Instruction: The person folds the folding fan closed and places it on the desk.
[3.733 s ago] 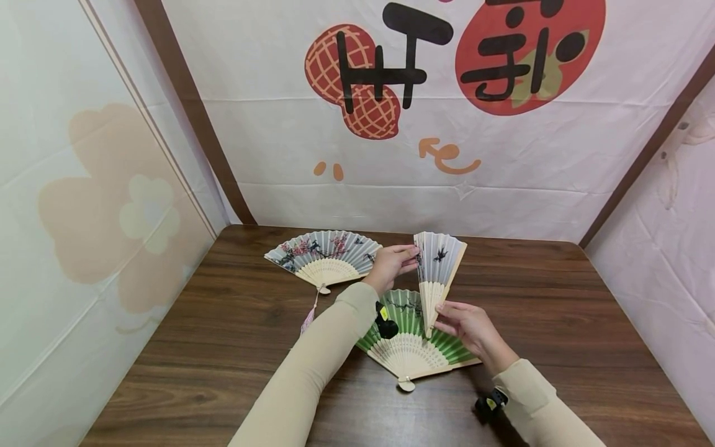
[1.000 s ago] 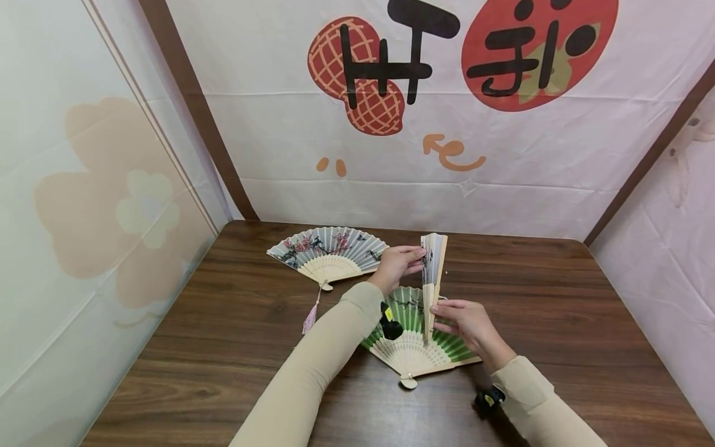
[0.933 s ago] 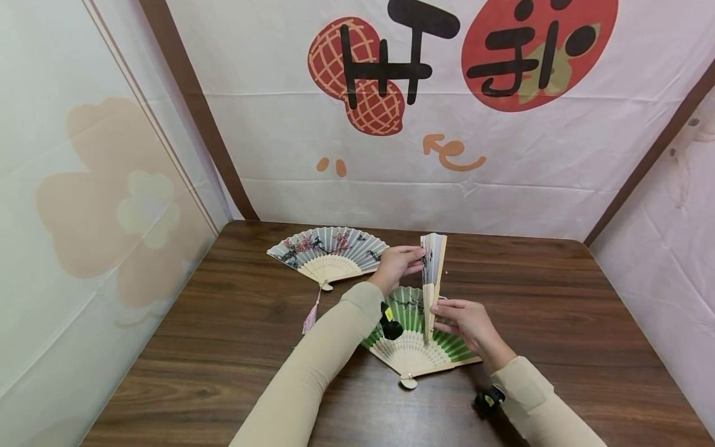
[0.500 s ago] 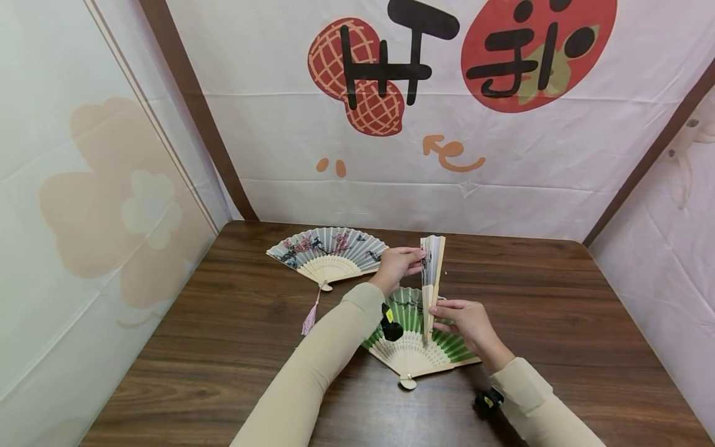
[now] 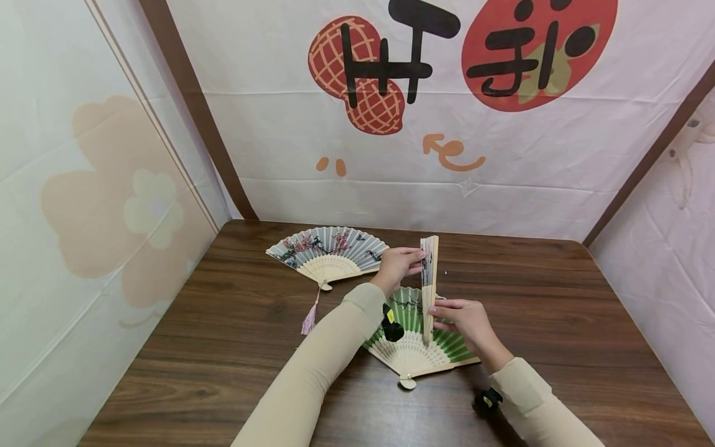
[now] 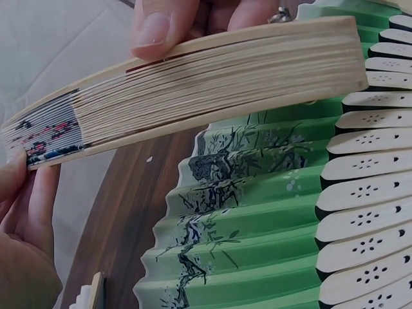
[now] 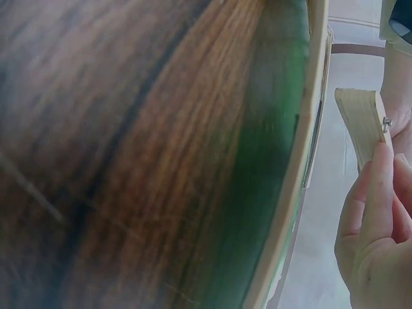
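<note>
Two hands pinch the folded fan (image 5: 429,279): left hand (image 5: 395,267) near its top, right hand (image 5: 468,323) at the pivot end. If either pinch slackens, I'd guess the pleats spring apart, or it drops onto the green fan (image 5: 410,338) on the tabletop (image 5: 223,335).

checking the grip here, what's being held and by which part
A closed fan: left hand pinches its paper top end, right hand grips the wooden ribs near the pivot.

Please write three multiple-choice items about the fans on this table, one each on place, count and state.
1. Where does the green fan lie?
A. Under the hands
B. Off the wooden table
C. On the grey fan

2. How many fans show?
A. Two
B. Three
C. Five

3. The held fan is:
A. Spread flat
B. Folded shut
C. Torn apart

Answers:
1 A: it lies below left hand and right hand.
2 B: two lie open, one is held.
3 B: its slats are stacked.
</note>
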`<state>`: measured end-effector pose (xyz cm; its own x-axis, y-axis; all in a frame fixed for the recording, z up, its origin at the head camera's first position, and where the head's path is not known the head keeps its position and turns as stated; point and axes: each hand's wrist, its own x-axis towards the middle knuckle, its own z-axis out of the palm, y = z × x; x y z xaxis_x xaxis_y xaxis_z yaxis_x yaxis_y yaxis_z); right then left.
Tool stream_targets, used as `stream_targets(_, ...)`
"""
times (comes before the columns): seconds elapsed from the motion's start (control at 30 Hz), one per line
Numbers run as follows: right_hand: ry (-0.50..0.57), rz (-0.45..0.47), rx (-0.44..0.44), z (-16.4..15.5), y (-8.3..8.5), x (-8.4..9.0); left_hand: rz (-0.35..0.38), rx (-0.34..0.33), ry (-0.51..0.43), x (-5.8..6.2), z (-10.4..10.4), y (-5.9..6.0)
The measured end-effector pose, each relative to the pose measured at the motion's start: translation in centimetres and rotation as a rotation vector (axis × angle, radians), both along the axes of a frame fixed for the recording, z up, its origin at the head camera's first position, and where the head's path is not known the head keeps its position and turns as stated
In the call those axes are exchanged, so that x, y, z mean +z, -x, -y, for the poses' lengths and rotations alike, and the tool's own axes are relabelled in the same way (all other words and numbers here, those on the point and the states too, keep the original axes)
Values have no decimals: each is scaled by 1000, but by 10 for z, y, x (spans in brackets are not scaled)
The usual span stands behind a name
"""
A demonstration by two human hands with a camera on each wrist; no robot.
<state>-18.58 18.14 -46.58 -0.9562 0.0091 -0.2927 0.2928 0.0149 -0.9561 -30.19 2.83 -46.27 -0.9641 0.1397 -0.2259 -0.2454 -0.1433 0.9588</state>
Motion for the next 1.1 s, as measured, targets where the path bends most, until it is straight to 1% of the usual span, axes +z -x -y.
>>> stream_targets(0.1,-2,2,-7,0,0,0,0,-1,-1,0,0,0)
stream_targets(0.23,-4,3,-11,1,0,0,8,13,4,2,1,-1)
stream_targets(0.5,-42,11,0,1,-1,-1,5,96,-52,4,0,1)
stream_targets(0.6,-66,17,4,2,-1,-2,12,124,-58,5,2,3)
stream_targets(0.83,-83,13,-6,4,0,-3,21,190,-82,7,4,8)
stream_targets(0.93,-86,11,-15,4,0,-3,20,189,-83,7,4,9)
stream_targets(1.1,-82,25,-26,5,1,-4,10,154,-84,6,2,7)
